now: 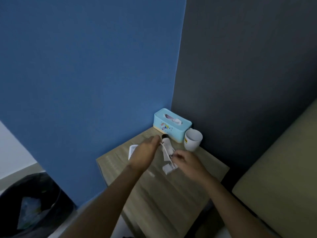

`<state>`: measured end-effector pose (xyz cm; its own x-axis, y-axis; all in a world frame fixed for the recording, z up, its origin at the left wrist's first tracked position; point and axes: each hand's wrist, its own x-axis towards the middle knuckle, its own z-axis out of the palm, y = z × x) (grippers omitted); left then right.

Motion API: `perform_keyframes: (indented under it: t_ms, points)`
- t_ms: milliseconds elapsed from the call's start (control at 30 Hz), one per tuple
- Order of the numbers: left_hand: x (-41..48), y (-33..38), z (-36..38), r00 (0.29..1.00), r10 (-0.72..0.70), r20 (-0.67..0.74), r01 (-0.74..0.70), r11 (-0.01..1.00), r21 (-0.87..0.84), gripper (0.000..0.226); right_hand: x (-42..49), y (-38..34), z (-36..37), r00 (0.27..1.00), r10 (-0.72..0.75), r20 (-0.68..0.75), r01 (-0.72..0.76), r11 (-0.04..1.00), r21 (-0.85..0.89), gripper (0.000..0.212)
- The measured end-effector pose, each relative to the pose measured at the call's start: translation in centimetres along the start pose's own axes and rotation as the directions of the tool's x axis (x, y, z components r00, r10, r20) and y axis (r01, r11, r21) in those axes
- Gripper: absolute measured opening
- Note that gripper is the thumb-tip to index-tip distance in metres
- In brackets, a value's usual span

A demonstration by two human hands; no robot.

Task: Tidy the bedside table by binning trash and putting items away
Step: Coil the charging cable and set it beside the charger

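1 wooden bedside table, 1 tissue box at its back corner, 1 white mug beside the box, 1 white tube and cable mid-table, 1 charger plug pinched by right hand, left hand loosely open over the cable, hold unclear, 1 bin seen left of the table.

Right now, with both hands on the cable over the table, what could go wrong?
1. The cable runs across the white tube; pulling it might drag or roll the tube.
2. The empty mug stands close beside the right hand, near the tissue box; a wide sweep could tip it.
3. The charger seems attached to the cable; lifting by the cable with the left hand may swing it against the table.
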<state>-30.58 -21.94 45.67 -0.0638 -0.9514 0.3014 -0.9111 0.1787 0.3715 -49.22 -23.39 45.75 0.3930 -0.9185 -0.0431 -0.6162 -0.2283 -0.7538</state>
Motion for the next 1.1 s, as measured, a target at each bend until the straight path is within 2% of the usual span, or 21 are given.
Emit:
perform_keyframes:
  t_ms: [33, 133, 267, 367, 467, 600, 700, 867, 900, 933, 967, 1033, 1067, 1100]
  points:
    - [0.5, 0.7, -1.9, 0.999, -0.032, -0.041, 0.030, 0.998, -0.048, 0.008, -0.1, -1.6, -1.1, 1.000, -0.013, -0.004, 0.013, 1.000, 0.028, 0.020]
    - [1.7, 2.5, -7.6, 0.980, -0.051, -0.191, 0.033, 0.995, -0.097, 0.017, -0.5, -5.7, -4.3, 0.994, -0.087, -0.070, 0.094, 0.991, 0.097, 0.022]
    - [2.6, 2.4, -14.5, 0.893, -0.086, -0.441, 0.029, 0.990, -0.135, 0.016, -0.5, -9.4, -8.2, 0.956, -0.189, -0.226, 0.223, 0.965, 0.137, 0.023]
    - [1.9, 1.5, -18.5, 0.845, -0.102, -0.525, 0.029, 0.989, -0.145, 0.018, -1.6, -12.2, -10.2, 0.926, -0.201, -0.319, 0.286, 0.926, 0.248, 0.024]
    - [1.0, 0.5, -20.3, 0.874, -0.087, -0.477, 0.028, 0.991, -0.130, 0.024, -1.9, -14.2, -10.9, 0.898, -0.232, -0.373, 0.353, 0.887, 0.298, 0.025]
    - [-1.8, -0.5, -21.7, 0.923, -0.157, -0.351, 0.064, 0.963, -0.262, 0.029, -1.3, -17.7, -12.1, 0.845, -0.284, -0.454, 0.449, 0.838, 0.312, 0.028]
    - [-3.0, -1.1, -22.7, 0.920, -0.241, -0.310, 0.127, 0.930, -0.345, 0.039, -0.6, -20.3, -12.8, 0.834, -0.293, -0.467, 0.469, 0.823, 0.321, 0.029]
    - [-4.9, -3.3, -24.6, 0.914, -0.373, -0.161, 0.291, 0.877, -0.382, 0.045, 0.2, -22.1, -13.4, 0.849, -0.177, -0.498, 0.468, 0.688, 0.555, 0.027]
    - [-5.2, -3.6, -24.7, 0.907, -0.409, -0.102, 0.326, 0.835, -0.444, 0.047, 0.5, -21.7, -13.5, 0.848, -0.139, -0.511, 0.452, 0.694, 0.561, 0.027]
    - [-5.6, -3.7, -24.9, 0.892, -0.451, -0.034, 0.354, 0.743, -0.568, 0.048, 0.8, -21.2, -13.5, 0.844, -0.105, -0.525, 0.435, 0.708, 0.557, 0.027]
    - [-5.8, -3.8, -25.1, 0.872, -0.488, 0.050, 0.365, 0.578, -0.730, 0.049, 1.1, -20.7, -13.4, 0.838, -0.076, -0.540, 0.419, 0.725, 0.547, 0.027]
    - [-6.1, -3.7, -26.1, 0.867, -0.453, 0.208, 0.276, 0.088, -0.957, 0.050, 1.5, -19.9, -12.9, 0.833, -0.038, -0.551, 0.385, 0.756, 0.529, 0.029]
    - [-6.1, -3.7, -26.7, 0.889, -0.396, 0.230, 0.195, -0.126, -0.973, 0.049, 1.5, -19.6, -12.5, 0.823, -0.034, -0.567, 0.364, 0.798, 0.480, 0.032]
    - [-5.9, -3.8, -27.4, 0.913, -0.351, 0.210, 0.109, -0.287, -0.952, 0.044, 1.4, -19.2, -12.0, 0.808, -0.059, -0.586, 0.342, 0.857, 0.385, 0.034]
